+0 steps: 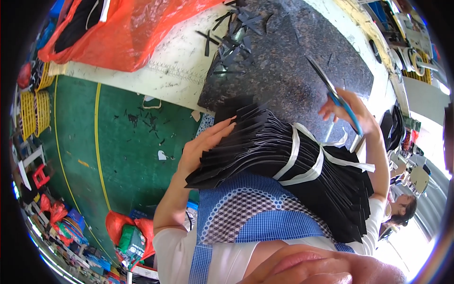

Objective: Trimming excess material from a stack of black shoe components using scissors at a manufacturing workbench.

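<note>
Right now we hold a thick bundle of black fabric strips (288, 161) across our lap, on the blue checked apron (255, 213), tied round by a white band (302, 158). Our left hand (205, 144) lies flat with fingers spread against the fanned ends of the strips, steadying them. Our right hand (347, 111) is closed round the blue handles of the scissors (331, 92); we cannot tell whether the blades are parted. We judge the step to be readying the bundle for cutting, and the next move would call for bringing the blades down to the band or the strip ends. The bundle's long axis runs from upper left to lower right; the scissors point up-left over the dark stone slab (288, 61).
</note>
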A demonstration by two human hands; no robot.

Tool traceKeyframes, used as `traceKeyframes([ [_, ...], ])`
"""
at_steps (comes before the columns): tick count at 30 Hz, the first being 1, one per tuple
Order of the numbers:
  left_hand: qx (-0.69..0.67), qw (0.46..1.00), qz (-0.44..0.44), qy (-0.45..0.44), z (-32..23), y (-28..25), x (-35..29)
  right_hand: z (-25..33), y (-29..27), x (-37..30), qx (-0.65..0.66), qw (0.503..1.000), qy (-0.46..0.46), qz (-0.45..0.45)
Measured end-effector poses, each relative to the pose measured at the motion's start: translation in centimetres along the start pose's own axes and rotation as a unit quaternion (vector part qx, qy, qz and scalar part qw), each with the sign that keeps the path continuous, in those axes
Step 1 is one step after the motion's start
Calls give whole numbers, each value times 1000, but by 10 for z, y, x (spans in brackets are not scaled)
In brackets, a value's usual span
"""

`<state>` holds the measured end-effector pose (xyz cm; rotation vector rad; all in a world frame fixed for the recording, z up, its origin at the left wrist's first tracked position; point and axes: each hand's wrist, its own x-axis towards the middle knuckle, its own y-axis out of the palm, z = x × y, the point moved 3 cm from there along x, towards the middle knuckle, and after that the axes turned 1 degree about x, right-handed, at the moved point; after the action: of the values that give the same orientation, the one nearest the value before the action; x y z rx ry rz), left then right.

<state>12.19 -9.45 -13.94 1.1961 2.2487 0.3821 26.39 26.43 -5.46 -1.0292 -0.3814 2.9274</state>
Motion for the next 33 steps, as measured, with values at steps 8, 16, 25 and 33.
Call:
traceKeyframes([
  [8, 205, 950, -192, 134, -64, -2, -45, -39, 50, -76, 265, 957, -119, -9],
  [16, 513, 748, -330, 260, -176, -12, -21, 24, 40, -11, 229, 938, -247, -78],
  [25, 657, 433, -94, 610, -172, 113, 25, 40, 59, -11, 155, 931, -220, -247],
  [33, 707, 562, 102, 417, -132, 111, 97, -5, 28, -40, 53, 879, -226, -417],
])
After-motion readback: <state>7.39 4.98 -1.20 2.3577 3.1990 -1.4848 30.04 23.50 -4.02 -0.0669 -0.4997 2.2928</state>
